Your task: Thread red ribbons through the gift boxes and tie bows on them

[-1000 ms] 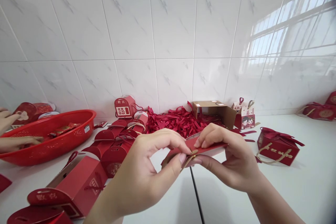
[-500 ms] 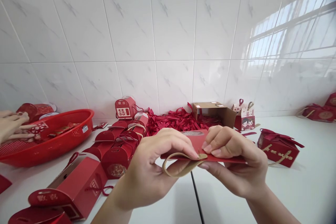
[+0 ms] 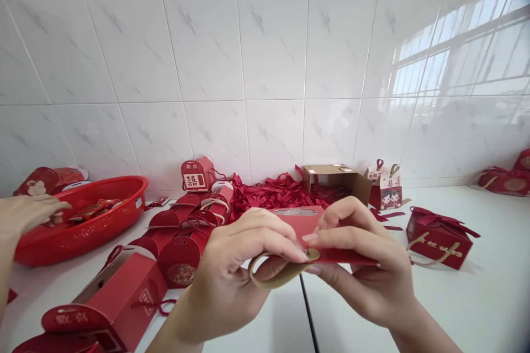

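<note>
My two hands hold a flat red card box piece (image 3: 308, 226) above the white counter. My left hand (image 3: 238, 276) pinches a tan ribbon loop (image 3: 269, 276) against the card's near edge. My right hand (image 3: 364, 270) grips the same edge from the right, thumb under and fingers on top. Both hands are closed and their fingertips meet at the ribbon's end.
Folded red gift boxes (image 3: 186, 231) lie to the left, with a larger one (image 3: 120, 298) near me. A red basket (image 3: 83, 220) has another person's hand (image 3: 28, 215) over it. A red ribbon heap (image 3: 273, 190), brown carton (image 3: 337, 179), small printed box (image 3: 387, 187) and tied red box (image 3: 439, 234) stand behind.
The tan ribbon loop has come out and grown longer under the card. The card has turned flatter. The other person's hand has shifted over the basket. The view has tilted up slightly.
</note>
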The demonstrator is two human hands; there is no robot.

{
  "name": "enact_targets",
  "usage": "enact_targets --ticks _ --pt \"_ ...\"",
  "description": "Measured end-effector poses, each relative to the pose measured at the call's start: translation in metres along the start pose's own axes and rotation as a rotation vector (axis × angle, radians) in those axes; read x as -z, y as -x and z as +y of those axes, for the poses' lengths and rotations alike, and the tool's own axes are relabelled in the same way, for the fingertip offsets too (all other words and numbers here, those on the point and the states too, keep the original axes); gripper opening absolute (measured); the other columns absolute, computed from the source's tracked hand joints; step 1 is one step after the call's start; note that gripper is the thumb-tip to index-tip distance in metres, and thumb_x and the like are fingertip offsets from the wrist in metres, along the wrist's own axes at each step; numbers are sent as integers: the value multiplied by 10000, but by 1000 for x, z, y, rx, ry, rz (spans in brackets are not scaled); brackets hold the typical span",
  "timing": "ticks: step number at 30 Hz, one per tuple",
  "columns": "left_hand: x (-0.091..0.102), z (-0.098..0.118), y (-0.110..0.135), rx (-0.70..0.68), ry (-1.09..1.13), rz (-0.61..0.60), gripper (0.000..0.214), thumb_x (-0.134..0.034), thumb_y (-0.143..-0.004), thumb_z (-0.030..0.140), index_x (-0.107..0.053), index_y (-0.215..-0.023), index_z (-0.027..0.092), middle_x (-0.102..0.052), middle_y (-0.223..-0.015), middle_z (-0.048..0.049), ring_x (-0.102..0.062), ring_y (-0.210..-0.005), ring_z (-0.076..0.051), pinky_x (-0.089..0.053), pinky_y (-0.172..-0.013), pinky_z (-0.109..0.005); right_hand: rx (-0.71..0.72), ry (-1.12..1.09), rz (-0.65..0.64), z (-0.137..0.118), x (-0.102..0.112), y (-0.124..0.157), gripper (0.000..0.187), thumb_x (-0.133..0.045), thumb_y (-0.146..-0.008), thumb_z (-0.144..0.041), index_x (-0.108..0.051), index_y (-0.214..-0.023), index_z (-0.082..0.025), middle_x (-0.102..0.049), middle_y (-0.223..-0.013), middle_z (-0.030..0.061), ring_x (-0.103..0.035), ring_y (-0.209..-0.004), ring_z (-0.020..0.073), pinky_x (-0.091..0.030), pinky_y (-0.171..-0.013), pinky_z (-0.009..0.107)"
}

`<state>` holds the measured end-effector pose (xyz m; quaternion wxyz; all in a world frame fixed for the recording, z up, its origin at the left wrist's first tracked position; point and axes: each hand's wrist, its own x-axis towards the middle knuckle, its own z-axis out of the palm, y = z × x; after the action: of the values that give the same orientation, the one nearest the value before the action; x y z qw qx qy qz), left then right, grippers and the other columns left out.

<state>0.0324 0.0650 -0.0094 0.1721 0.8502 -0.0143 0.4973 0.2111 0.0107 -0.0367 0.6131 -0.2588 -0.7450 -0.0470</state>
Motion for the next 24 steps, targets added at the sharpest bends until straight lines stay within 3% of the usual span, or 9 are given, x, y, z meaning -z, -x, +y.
enact_targets --ticks 7,12,17,24 --pt "-1 0 4 80 32 2 260 -623 -754 -17 -639 -873 214 -666 -813 -11 -648 -755 -125 -550 -666 -217 -12 -93 67 2 -4 1 202 -692 -737 -52 -651 -873 -195 -515 -766 16 -524 -699 129 -478 -561 259" --pt "1 1 5 196 26 -24 446 -626 -778 61 -556 -1154 291 -655 -872 3 -661 -785 -136 -580 -695 -216 -67 -170 115 -3 -9 -4 98 -711 -731 -121 -651 -774 -184 -508 -728 12 -527 -665 127 -465 -538 256" --pt "10 6 -4 36 -144 -108 270 -606 -785 76 -637 -975 265 -666 -892 -16 -657 -823 -157 -563 -653 -207 -71 -202 164 -12 -10 -11 75 -718 -738 -188 -649 -713 -173 -506 -701 -1 -505 -626 100 -466 -549 235" --pt "11 13 2 27 -261 -46 215 -614 -769 87 -628 -913 246 -662 -1008 -20 -627 -985 -184 -531 -862 -291 -85 -108 202 -26 -14 -7 69 -700 -750 -199 -639 -719 -191 -512 -719 7 -526 -672 124 -487 -593 269"
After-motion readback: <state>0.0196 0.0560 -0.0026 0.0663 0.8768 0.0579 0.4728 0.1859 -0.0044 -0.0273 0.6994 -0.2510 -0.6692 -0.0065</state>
